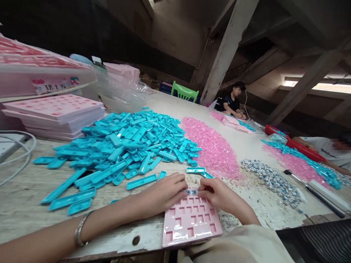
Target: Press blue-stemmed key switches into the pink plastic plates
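A pink plastic board (pixel 189 227) with rows of square recesses lies in front of me at the table's near edge. At its far end is a small clear piece (pixel 192 191) with two blue dots. My left hand (pixel 172 190) has its fingers bent together at the left end of that piece, partly over the board's corner. Opposite it, my right hand (pixel 219 195) pinches the piece's right end between thumb and fingers. The fingertips partly hide the piece. Just beyond my hands lie a few blue plastic trays (pixel 195 170).
A large heap of blue trays (pixel 137 135) spreads ahead left, with pink clear pieces (pixel 211 146) beside it. Small white-and-blue parts (pixel 274 182) lie right, near a black-handled tool (pixel 315 190). Pink boards (pixel 60 113) are stacked left. A co-worker (pixel 233 100) sits across; another person (pixel 329 146) is right.
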### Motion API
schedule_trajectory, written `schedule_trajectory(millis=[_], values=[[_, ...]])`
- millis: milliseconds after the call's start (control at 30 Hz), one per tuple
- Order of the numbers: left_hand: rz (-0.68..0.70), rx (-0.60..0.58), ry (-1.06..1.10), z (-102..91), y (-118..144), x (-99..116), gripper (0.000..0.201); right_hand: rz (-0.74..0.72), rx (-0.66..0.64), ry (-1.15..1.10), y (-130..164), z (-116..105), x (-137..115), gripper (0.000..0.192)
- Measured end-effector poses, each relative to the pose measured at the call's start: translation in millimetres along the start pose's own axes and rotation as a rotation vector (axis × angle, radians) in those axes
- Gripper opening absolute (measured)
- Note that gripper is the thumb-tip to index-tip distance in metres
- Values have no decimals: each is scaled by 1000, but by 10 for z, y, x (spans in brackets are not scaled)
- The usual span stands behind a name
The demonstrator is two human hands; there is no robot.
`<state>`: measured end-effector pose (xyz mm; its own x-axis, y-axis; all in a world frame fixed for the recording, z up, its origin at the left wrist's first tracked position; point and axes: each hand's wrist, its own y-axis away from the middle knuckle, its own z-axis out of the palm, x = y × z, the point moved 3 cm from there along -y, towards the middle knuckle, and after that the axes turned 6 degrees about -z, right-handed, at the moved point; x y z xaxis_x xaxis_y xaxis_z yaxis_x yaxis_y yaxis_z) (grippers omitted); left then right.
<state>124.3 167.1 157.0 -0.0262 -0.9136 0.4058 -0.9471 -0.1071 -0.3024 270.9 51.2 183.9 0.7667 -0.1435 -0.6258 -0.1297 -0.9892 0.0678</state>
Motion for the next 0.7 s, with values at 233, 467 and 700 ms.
schedule_trajectory(millis=[233, 467, 700], values=[[69, 0, -176, 10, 20, 40, 20, -12, 51, -7, 42, 8, 33, 20], [82, 35, -195, 36, 21, 35, 19, -71, 168, 0, 270, -1, 79, 18], [108, 158, -229, -142, 79, 193, 34, -105, 285, 29, 376, -85, 93, 26]])
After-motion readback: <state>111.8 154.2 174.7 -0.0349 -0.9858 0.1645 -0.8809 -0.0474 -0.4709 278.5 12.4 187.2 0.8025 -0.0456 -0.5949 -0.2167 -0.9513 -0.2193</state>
